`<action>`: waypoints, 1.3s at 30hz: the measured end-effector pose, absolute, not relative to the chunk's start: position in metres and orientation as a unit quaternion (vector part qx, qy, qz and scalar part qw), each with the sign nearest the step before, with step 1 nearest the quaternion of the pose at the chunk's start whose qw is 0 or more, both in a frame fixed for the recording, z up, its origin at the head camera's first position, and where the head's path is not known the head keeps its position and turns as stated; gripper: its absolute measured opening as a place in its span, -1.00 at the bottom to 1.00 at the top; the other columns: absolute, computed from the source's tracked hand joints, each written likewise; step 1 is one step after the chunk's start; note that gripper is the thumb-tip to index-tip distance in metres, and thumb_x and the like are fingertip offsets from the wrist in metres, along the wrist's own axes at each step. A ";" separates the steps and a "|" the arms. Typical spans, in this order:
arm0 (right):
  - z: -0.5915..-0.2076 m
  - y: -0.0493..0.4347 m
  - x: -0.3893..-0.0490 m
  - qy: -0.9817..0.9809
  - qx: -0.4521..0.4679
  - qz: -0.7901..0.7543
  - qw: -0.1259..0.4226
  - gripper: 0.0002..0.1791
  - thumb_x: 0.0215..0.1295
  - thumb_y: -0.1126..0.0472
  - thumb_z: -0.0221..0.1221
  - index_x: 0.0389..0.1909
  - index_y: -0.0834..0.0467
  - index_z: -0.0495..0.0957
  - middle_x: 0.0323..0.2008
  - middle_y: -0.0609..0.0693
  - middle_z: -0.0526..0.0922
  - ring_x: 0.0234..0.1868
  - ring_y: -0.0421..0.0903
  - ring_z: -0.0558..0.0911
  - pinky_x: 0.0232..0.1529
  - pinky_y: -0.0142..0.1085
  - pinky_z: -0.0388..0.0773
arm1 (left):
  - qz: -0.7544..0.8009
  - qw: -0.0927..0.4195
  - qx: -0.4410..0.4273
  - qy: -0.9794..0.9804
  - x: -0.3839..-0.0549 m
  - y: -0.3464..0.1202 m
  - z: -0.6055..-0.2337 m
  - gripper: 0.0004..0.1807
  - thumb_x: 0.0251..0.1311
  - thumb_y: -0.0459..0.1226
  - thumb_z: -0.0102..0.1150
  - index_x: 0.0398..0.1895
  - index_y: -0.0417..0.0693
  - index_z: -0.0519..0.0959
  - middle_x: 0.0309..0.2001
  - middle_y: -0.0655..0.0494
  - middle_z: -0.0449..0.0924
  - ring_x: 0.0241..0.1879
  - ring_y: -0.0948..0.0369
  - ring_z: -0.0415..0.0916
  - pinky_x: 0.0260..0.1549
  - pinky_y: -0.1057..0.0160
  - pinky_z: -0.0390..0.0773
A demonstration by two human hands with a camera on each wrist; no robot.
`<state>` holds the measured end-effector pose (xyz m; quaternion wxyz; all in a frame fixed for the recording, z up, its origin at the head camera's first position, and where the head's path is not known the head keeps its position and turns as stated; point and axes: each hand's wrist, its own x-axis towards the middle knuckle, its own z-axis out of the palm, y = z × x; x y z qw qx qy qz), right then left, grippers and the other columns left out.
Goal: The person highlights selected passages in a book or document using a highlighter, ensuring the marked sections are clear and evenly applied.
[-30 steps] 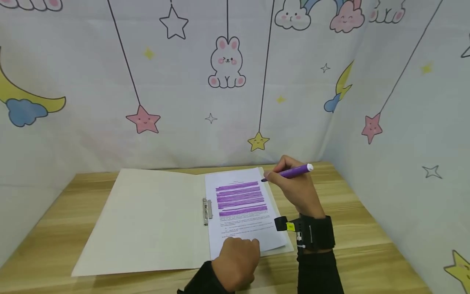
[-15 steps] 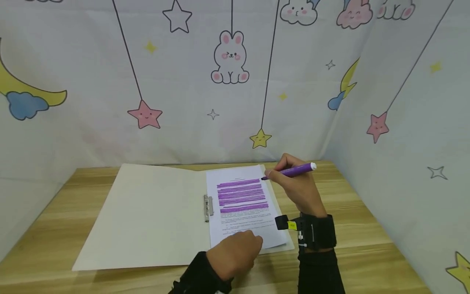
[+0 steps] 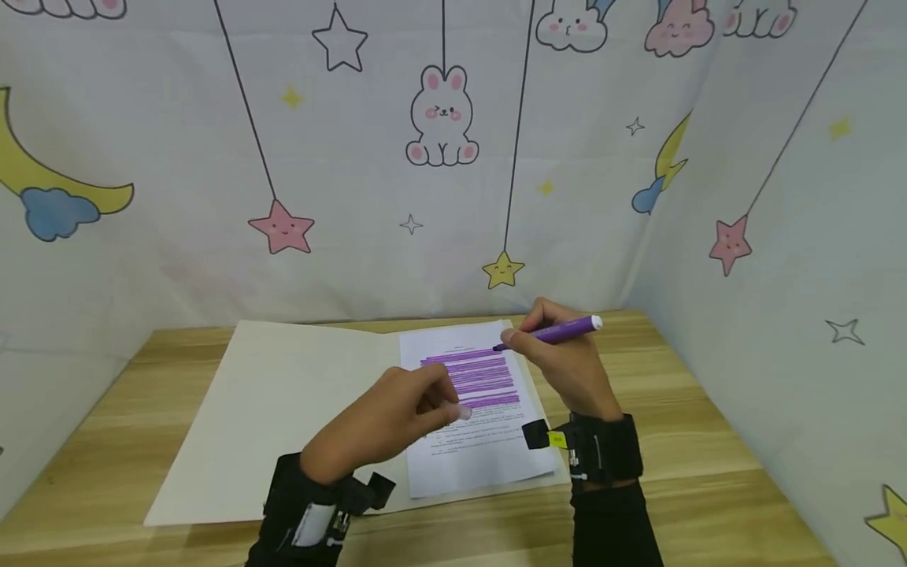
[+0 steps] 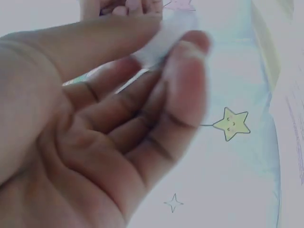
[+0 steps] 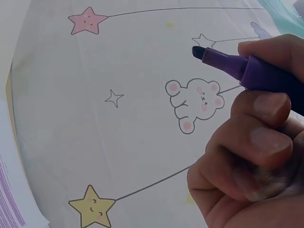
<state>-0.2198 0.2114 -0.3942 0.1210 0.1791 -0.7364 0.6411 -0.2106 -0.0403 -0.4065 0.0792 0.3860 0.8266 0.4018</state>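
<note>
My right hand [image 3: 574,370] grips a purple marker [image 3: 556,333] with a white end, held near the page's top right corner. In the right wrist view the marker's dark slanted tip [image 5: 198,52] is bare. My left hand [image 3: 383,421] hovers over the left part of the printed sheet [image 3: 482,465]. Its thumb and finger pinch a small whitish piece [image 4: 166,40], blurred, its kind unclear. Broad purple strokes [image 3: 489,378] cover the upper lines of text; lower lines are unmarked. The sheet lies on the right side of an open cream folder [image 3: 262,425].
Folder and paper lie on a wood-grain table [image 3: 694,441]. A white cloth backdrop [image 3: 354,276] with printed stars and bunnies stands behind and at the sides. Both wrists carry black straps [image 3: 605,449] with small cameras.
My left hand has left the sheet's bottom edge, moved up and left over the page, and turned so its thumb and fingers show. The right hand has shifted slightly left with the marker.
</note>
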 end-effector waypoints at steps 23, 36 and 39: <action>-0.397 0.185 -0.222 -0.522 0.321 0.790 0.004 -0.82 0.44 0.46 0.07 -0.26 0.13 0.56 -0.55 0.00 0.35 -0.54 -0.12 0.27 -0.50 -0.28 0.13 | 0.585 -0.073 0.319 0.742 -0.214 -0.056 -0.396 -0.85 0.48 -0.29 0.09 0.01 -0.10 0.54 -0.31 0.17 0.70 -0.41 0.14 0.62 -0.42 0.17 0.66; -0.396 0.185 -0.223 -0.496 0.375 0.783 -0.005 -0.87 0.42 0.43 0.16 -0.11 0.17 0.54 -0.36 0.02 0.49 -0.46 -0.12 0.35 -0.45 -0.38 0.29 | 0.630 -0.088 0.299 0.711 -0.214 -0.059 -0.392 -0.83 0.54 -0.28 -0.01 0.02 -0.14 0.52 -0.26 0.05 0.65 -0.32 0.02 0.56 -0.34 0.22 0.60; -0.394 0.184 -0.220 -0.506 0.372 0.778 -0.014 -0.87 0.42 0.39 0.17 -0.09 0.17 0.55 -0.30 0.05 0.50 -0.40 -0.10 0.40 -0.41 -0.39 0.36 | 0.629 -0.078 0.300 0.713 -0.213 -0.060 -0.393 -0.81 0.53 -0.28 -0.01 0.05 -0.16 0.50 -0.23 0.03 0.65 -0.30 0.03 0.56 -0.32 0.22 0.60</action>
